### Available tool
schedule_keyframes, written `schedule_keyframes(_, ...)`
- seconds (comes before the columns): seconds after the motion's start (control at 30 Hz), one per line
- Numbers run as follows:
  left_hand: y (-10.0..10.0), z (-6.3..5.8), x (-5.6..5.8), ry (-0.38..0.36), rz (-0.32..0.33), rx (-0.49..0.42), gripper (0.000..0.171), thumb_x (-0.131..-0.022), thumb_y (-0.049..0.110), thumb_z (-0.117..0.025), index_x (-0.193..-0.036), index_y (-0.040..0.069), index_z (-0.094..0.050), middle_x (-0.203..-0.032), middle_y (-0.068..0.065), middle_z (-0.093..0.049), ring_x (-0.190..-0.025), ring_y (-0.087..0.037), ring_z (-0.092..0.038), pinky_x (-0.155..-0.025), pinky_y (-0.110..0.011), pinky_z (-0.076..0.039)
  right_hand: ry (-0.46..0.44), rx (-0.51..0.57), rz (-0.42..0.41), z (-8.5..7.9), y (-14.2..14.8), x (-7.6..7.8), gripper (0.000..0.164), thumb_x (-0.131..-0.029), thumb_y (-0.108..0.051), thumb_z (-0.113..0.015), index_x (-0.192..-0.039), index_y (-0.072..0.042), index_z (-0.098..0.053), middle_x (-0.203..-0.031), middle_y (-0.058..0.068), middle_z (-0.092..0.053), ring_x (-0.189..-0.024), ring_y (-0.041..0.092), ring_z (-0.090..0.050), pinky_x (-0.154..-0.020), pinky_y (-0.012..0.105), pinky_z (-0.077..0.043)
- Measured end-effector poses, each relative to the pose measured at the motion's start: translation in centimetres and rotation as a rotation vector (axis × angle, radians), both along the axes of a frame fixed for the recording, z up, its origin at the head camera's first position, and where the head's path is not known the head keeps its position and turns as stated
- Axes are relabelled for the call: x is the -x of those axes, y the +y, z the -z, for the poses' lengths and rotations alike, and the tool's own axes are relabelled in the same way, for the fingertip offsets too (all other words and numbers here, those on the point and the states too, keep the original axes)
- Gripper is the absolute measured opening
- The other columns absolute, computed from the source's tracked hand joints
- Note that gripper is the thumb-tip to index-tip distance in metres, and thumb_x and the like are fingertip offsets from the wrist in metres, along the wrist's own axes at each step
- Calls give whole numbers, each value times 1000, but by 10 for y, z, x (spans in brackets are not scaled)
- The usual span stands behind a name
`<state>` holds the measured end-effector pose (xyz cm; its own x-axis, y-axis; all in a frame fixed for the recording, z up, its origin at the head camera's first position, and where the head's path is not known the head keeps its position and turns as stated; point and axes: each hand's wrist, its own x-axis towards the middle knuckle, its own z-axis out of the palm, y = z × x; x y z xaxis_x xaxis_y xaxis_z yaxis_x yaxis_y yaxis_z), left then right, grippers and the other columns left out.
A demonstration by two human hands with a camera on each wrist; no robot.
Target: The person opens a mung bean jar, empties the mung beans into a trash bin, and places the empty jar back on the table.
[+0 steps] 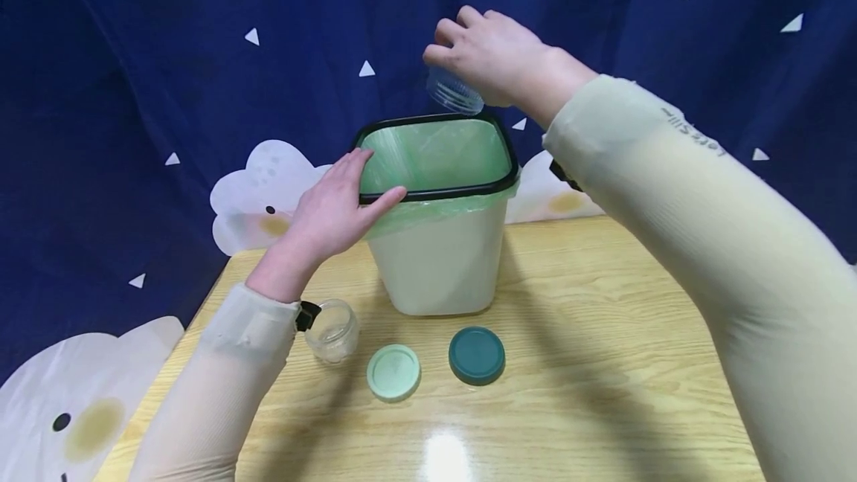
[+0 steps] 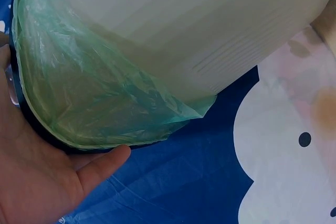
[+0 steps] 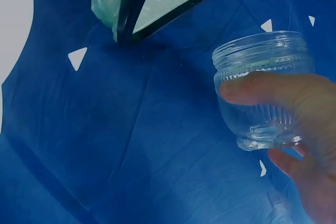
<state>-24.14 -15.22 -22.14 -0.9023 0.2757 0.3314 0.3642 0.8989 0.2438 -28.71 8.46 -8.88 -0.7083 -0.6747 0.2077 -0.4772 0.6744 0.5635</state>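
A clear ribbed glass jar [image 1: 455, 91] is tipped mouth-down over the far rim of a white trash bin [image 1: 442, 259]. My right hand [image 1: 492, 54] grips it from above; in the right wrist view the thumb lies across the jar [image 3: 262, 114] below its threaded neck, and the jar looks see-through. A green plastic bag [image 1: 435, 155] lines the bin, folded out over its black rim [image 1: 442, 193]. My left hand [image 1: 335, 203] rests at the bin's left rim, thumb and fingers spread straight. The left wrist view shows that hand [image 2: 47, 177] against the rim beside the bag.
A second glass jar [image 1: 332, 333] stands on the wooden table [image 1: 589, 393] by my left wrist. A light green lid [image 1: 393, 373] and a dark teal lid [image 1: 477, 355] lie in front of the bin. Behind hangs a dark blue curtain [image 1: 201, 80] with white shapes.
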Motion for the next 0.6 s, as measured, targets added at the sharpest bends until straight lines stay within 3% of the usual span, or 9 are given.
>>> schedule_keyframes(0.13,0,0,-1,1,-4,1,92,-89,73,-42,-153,8,-26,-156,-13,-28,-144,-26,-21,-109,-53,-28,-12,42,8,-2,6,0,68,-80,13,-67,-139,-3,-38,-134,28,-38,-118,47,-38,-100,56,-39)
schedule_keyframes(0.23,1,0,-1,-1,-8,0,92,-89,73,-42,-153,8,-26,-156,-12,-28,-144,-26,-21,-109,-54,-28,-59,135,16,-5,13,0,79,-74,6,-75,-142,-3,-36,-135,28,-38,-119,47,-37,-102,57,-36)
schedule_keyframes(0.37,1,1,-1,-7,-8,-1,92,-89,73,-42,-153,8,-25,-156,-12,-28,-144,-26,-20,-109,-54,-28,-149,329,44,-8,31,1,88,-72,-13,-82,-144,-2,-32,-133,27,-39,-118,44,-37,-101,58,-34)
schedule_keyframes(0.5,1,0,0,-4,-7,-1,92,-89,73,-42,-153,9,-26,-156,-12,-28,-144,-25,-21,-108,-54,-29,-221,570,89,-4,53,3,97,-77,-34,-80,-148,-1,-23,-137,26,-38,-121,40,-36,-102,56,-34)
schedule_keyframes(0.6,1,1,1,-1,-6,1,92,-89,73,-42,-153,9,-25,-156,-11,-28,-144,-25,-21,-108,-54,-29,-286,751,104,3,69,3,103,-78,-40,-78,-151,-3,-15,-143,25,-34,-126,40,-36,-104,54,-34)
